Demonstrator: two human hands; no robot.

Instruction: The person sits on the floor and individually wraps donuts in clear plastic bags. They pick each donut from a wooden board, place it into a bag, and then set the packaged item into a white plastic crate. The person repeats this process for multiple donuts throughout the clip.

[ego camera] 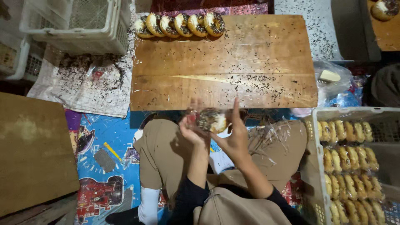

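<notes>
Both my hands hold one doughnut [211, 121] with chocolate sprinkles, partly blurred, in a clear plastic wrap just above my knees. My left hand [192, 132] grips its left side from below. My right hand [235, 139] holds its right side with one finger raised. A row of several sprinkled doughnuts [180, 25] stands on edge at the far left corner of the wooden board [258, 54] in front of me. Loose clear wrappers [271, 137] lie on my right thigh.
A white crate [311, 166] at my right holds rows of wrapped doughnuts [350, 166]. Empty white crates [75, 25] stand at the far left. Sprinkles litter a white sack [83, 83]. A brown board [33, 154] lies at left. A plastic bag [331, 79] sits beside the board.
</notes>
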